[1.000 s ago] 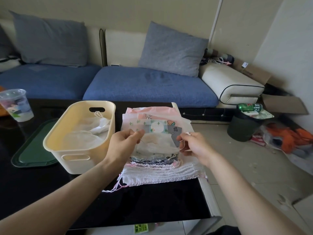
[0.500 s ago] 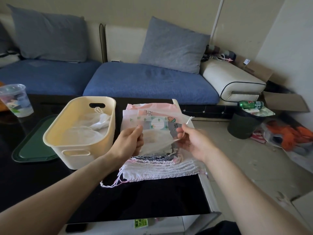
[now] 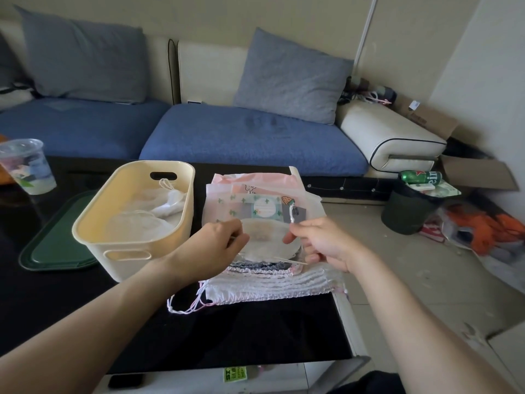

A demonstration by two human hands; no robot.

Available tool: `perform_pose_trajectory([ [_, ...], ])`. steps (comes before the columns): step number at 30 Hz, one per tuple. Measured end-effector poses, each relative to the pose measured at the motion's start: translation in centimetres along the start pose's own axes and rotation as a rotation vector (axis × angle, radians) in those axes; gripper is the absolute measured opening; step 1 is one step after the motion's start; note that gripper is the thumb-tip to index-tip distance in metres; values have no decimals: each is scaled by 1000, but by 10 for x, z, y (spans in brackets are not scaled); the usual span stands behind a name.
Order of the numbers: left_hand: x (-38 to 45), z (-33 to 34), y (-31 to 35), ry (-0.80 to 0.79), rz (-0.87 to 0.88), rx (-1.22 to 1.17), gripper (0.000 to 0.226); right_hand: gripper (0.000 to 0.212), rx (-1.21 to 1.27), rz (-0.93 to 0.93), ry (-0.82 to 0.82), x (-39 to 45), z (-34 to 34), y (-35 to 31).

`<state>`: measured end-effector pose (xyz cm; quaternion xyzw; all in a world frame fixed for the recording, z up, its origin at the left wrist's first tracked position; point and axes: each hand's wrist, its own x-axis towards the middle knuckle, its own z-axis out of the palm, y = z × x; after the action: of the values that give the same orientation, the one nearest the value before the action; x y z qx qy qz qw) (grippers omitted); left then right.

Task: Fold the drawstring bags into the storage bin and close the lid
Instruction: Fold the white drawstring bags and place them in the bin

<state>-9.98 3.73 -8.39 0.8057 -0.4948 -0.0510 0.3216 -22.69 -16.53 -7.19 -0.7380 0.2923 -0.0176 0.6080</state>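
A cream storage bin (image 3: 93, 226) stands open on the black table, with white folded drawstring bags (image 3: 159, 211) inside. To its right lies a stack of drawstring bags (image 3: 264, 277), white and pink, with patterned ones on top. A small translucent white bag (image 3: 267, 237) is held above the stack. My left hand (image 3: 216, 245) pinches its left edge. My right hand (image 3: 321, 243) pinches its right side, with the white drawstring (image 3: 291, 213) sticking up from the fingers. The dark green lid (image 3: 54, 245) lies flat left of the bin.
A clear plastic cup (image 3: 27, 166) stands at the table's far left. Behind the table runs a blue sofa (image 3: 250, 137) with grey cushions. On the floor to the right stand a dark waste bin (image 3: 409, 211) with a green can on top, cardboard boxes and orange clutter.
Both hands have drawn the small white bag's edges inward and lowered it slightly over the stack. The drawstring now stands up from my right hand.
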Motion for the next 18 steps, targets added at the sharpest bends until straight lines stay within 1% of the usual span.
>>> perform_pose_trajectory([
  [4, 4, 2, -3, 40, 23, 156, 29, 31, -200, -28, 4, 1, 0, -1],
  [7, 7, 2, -5, 99, 24, 203, 33, 32, -268, -27, 53, 1, -5, -4],
  [13, 8, 6, -5, 111, 35, 183, 47, 31, -93, 56, 47, -4, -25, -4],
  [16, 9, 7, 1, 125, 32, 164, 48, 30, -114, 90, 20, -8, -29, -4],
  [18, 8, 7, 7, 157, 77, 118, 48, 30, -205, 83, 21, -9, -29, -5],
])
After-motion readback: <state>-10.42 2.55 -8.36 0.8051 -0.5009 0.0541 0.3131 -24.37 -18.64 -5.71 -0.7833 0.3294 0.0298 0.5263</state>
